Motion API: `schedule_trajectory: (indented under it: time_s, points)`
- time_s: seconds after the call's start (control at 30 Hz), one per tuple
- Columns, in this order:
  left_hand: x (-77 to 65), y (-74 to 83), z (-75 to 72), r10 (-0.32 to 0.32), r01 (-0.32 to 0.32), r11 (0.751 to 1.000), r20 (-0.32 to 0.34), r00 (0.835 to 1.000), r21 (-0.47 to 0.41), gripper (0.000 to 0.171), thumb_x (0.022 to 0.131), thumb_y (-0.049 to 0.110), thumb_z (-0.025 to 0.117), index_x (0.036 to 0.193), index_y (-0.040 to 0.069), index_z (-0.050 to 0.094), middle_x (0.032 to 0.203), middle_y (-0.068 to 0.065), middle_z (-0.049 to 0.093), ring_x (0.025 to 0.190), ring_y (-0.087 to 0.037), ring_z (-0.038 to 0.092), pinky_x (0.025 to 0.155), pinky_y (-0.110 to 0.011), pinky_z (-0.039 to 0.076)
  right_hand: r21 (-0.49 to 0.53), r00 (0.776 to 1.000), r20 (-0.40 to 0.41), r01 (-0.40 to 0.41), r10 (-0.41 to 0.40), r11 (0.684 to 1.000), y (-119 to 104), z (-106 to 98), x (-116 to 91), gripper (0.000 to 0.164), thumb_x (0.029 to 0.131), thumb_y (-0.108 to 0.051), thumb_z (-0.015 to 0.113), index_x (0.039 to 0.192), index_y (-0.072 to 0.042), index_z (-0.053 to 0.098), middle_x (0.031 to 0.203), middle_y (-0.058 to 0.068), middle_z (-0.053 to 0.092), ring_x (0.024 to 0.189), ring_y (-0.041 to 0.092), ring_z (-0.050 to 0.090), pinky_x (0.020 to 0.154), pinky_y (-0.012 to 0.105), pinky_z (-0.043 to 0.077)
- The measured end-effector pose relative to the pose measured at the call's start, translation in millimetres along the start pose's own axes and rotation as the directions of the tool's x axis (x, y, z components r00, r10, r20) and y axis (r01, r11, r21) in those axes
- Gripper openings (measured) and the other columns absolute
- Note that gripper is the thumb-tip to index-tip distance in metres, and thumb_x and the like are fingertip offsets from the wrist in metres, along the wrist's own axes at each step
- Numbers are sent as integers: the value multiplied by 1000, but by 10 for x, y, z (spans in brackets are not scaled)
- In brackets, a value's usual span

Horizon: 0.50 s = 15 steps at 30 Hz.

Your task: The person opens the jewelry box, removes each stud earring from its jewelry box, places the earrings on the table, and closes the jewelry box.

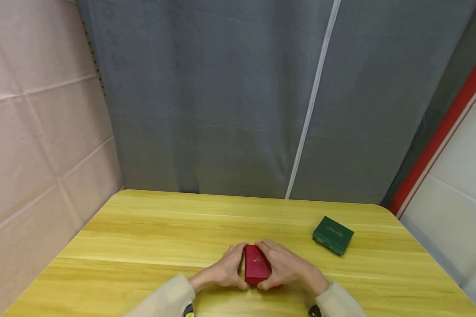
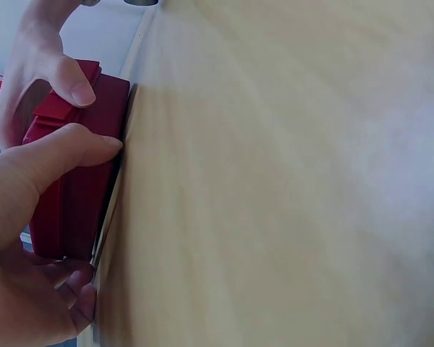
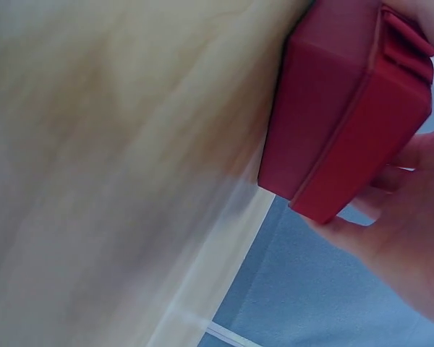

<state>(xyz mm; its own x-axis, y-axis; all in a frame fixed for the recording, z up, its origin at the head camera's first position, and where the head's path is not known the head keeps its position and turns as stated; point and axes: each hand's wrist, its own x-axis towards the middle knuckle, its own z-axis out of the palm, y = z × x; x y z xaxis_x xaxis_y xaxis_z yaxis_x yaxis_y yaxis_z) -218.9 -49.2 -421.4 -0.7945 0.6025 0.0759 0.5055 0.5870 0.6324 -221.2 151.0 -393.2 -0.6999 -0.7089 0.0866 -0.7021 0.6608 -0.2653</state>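
Observation:
A red jewelry box (image 1: 255, 266) with gold lettering and a ribbon bow sits on the table near its front. My left hand (image 1: 227, 269) holds the box's left side, with fingertips at the far corner and thumb at the near one. From the other side my right hand (image 1: 288, 265) grips it, covering part of the lid. In the left wrist view both thumbs press on the near face of the red box (image 2: 83, 195). The right wrist view shows fingers around the lid of the box (image 3: 354, 123), which looks closed.
A dark green box (image 1: 333, 235) with gold lettering lies farther back on the right of the wooden table (image 1: 162, 229). Behind the table hangs a grey curtain (image 1: 222, 110). Pale cloth walls stand to the left and right.

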Motion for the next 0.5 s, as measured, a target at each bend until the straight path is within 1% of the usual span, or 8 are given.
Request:
schedule_trajectory:
  time_s: [0.2,0.37,0.5]
  points:
    - [1,-8,-7,3,-3,1000,7,1000,-17,97,58,20,79,134,-4,24,130,-13,40,112,-20,34,97,-37,32,45,1000,-10,16,-15,999,24,4,7,83,65,-51,69,124,2,44,105,1,50,83,5,46,72,21,46]
    - [-1,-6,-8,-5,5,1000,12,1000,-19,98,59,20,80,134,-5,23,130,-12,39,112,-20,34,97,-38,31,81,1000,6,9,-9,997,38,-12,15,82,65,-50,69,124,2,44,103,0,50,82,5,47,70,20,46]
    - [-5,-6,-1,-12,12,1000,7,1000,-14,98,58,21,80,134,-5,23,129,-12,40,111,-19,34,97,-37,32,81,1000,21,3,-5,997,38,-29,21,82,65,-50,69,124,1,44,104,0,50,83,5,47,70,20,46]
